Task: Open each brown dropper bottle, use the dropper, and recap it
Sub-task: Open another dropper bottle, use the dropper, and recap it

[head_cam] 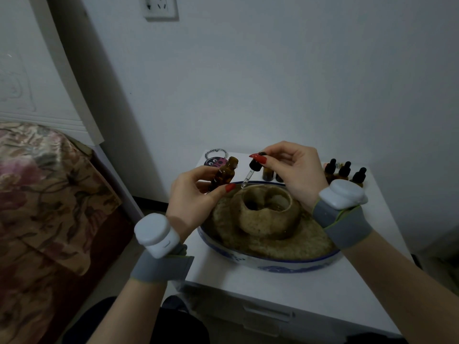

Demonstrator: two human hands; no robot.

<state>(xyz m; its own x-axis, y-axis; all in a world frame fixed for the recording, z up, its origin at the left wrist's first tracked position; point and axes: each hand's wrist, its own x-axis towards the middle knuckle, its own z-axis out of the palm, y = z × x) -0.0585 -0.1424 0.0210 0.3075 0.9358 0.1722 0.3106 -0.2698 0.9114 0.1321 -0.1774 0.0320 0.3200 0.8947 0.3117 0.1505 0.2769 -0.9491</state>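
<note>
Brown glass bottle [221, 176] is gripped uncapped in the left hand [192, 199], tilted, at 10 o'clock of the bowl [273, 263]. Its dropper [250, 173] is pinched by the rubber bulb in the right hand [293, 170], tip over the bowl's rim. Probably light, slick and breakable, so best held round the body. More capped bottles [345, 172] are lined up at 2 o'clock on the surface [285, 294].

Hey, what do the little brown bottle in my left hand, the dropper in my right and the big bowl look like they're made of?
Brown bottle: likely amber glass, since it is translucent and glossy.
Dropper: a clear, thin tube, glass or plastic, under a matte black bulb, probably rubber.
Bowl: apparently glazed ceramic, shiny white with a blue painted pattern and rim line.
</note>
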